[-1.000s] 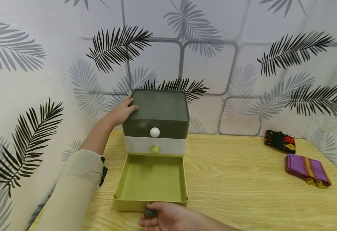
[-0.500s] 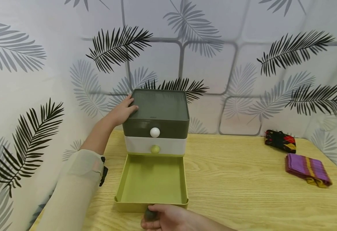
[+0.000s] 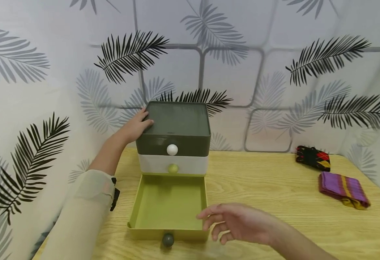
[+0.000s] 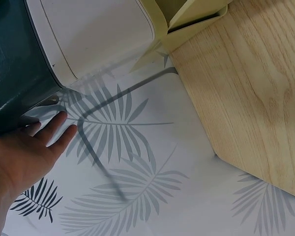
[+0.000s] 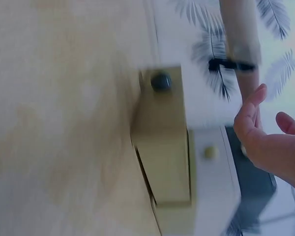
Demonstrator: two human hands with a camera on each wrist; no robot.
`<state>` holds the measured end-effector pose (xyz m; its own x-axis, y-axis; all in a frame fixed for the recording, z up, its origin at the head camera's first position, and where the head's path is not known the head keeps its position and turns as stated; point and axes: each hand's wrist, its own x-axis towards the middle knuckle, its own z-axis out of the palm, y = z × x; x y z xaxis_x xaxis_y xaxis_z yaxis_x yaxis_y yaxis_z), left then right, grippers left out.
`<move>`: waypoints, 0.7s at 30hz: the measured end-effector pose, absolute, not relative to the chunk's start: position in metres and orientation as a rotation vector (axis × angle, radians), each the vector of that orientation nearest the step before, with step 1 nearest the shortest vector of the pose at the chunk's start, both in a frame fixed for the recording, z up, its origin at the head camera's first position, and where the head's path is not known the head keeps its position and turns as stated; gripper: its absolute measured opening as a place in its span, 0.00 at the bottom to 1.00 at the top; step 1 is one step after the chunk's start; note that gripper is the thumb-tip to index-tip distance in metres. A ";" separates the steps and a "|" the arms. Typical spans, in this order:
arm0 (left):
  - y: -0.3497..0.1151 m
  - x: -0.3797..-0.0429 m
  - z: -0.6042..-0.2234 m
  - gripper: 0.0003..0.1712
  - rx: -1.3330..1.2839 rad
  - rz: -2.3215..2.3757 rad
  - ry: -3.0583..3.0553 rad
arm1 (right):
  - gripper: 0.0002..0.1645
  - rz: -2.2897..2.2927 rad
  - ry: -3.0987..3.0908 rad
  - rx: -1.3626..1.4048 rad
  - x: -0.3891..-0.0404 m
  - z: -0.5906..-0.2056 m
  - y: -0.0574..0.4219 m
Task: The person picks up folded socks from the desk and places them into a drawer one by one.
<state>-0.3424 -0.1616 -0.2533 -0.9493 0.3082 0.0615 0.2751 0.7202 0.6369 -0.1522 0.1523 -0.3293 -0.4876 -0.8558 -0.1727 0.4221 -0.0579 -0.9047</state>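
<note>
A small stacked drawer box [image 3: 176, 119] stands on the table, dark green on top, white in the middle, olive-yellow below. Its bottom drawer [image 3: 170, 202] is pulled out and holds nothing; a dark round knob [image 3: 168, 240] sits on its front. My left hand [image 3: 134, 126] rests on the left edge of the dark top, thumb on the upper face and fingers along the side. In the left wrist view, the fingers [image 4: 54, 130] lie beside the dark side wall. My right hand [image 3: 238, 222] hovers by the drawer's front right corner, fingers loosely bent around nothing, apart from the knob.
At the table's right side lie a folded purple-and-yellow striped cloth [image 3: 344, 189] and, behind it, a folded black cloth with red and yellow diamonds [image 3: 313, 158]. A leaf-patterned wall covering [image 3: 229, 79] rises behind the wooden table [image 3: 258, 180].
My right hand has let go of the dark knob and moved up and to the right. The left hand stays on the box; the drawer remains pulled out.
</note>
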 end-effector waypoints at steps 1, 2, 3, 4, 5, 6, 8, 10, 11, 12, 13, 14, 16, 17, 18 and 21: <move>-0.162 -0.342 -0.253 0.35 0.483 1.051 2.868 | 0.21 -1.736 1.303 -0.535 -0.156 -0.325 0.163; -0.163 -0.341 -0.254 0.35 0.480 1.051 2.867 | 0.20 -1.757 1.354 -0.535 -0.161 -0.322 0.174; -0.163 -0.341 -0.254 0.35 0.476 1.055 2.866 | 0.20 -1.773 1.411 -0.525 -0.166 -0.319 0.185; -0.164 -0.341 -0.255 0.35 0.474 1.057 2.864 | 0.20 -1.784 1.478 -0.508 -0.171 -0.317 0.197; -0.164 -0.341 -0.255 0.35 0.473 1.063 2.861 | 0.20 -1.793 1.543 -0.494 -0.177 -0.316 0.210; -0.164 -0.341 -0.256 0.35 0.472 1.069 2.858 | 0.19 -1.796 1.625 -0.471 -0.183 -0.316 0.222; -0.165 -0.340 -0.257 0.35 0.470 1.070 2.857 | 0.19 -1.781 1.799 -0.391 -0.196 -0.316 0.248; -0.165 -0.341 -0.259 0.35 0.471 1.067 2.857 | 0.20 -1.734 1.984 -0.312 -0.207 -0.317 0.275; -0.165 -0.341 -0.259 0.35 0.469 1.063 2.856 | 0.22 -1.703 2.083 -0.267 -0.212 -0.318 0.288; -0.165 -0.340 -0.260 0.35 0.469 1.060 2.857 | 0.24 -1.663 2.180 -0.227 -0.217 -0.320 0.301; -0.165 -0.340 -0.260 0.35 0.470 1.058 2.858 | 0.27 -1.619 2.269 -0.194 -0.221 -0.321 0.315; -0.165 -0.340 -0.260 0.35 0.472 1.056 2.857 | 0.30 -1.576 2.346 -0.165 -0.224 -0.323 0.328; -0.165 -0.340 -0.260 0.35 0.477 1.060 2.857 | 0.34 -1.514 2.454 -0.122 -0.232 -0.327 0.354; -0.164 -0.340 -0.259 0.35 0.479 1.060 2.858 | 0.34 -1.497 2.490 -0.099 -0.236 -0.329 0.367; -0.164 -0.340 -0.259 0.35 0.482 1.060 2.860 | 0.34 -1.486 2.520 -0.085 -0.240 -0.331 0.380; -0.164 -0.340 -0.259 0.35 0.487 1.056 2.867 | 0.32 -1.406 2.638 -0.013 -0.247 -0.338 0.417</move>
<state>-0.3403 -0.1635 -0.2585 -0.9494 0.3075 0.0635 0.2752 0.7177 0.6397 -0.2469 0.4168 -0.3382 -0.9885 -0.0787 -0.1295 0.0636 0.5602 -0.8259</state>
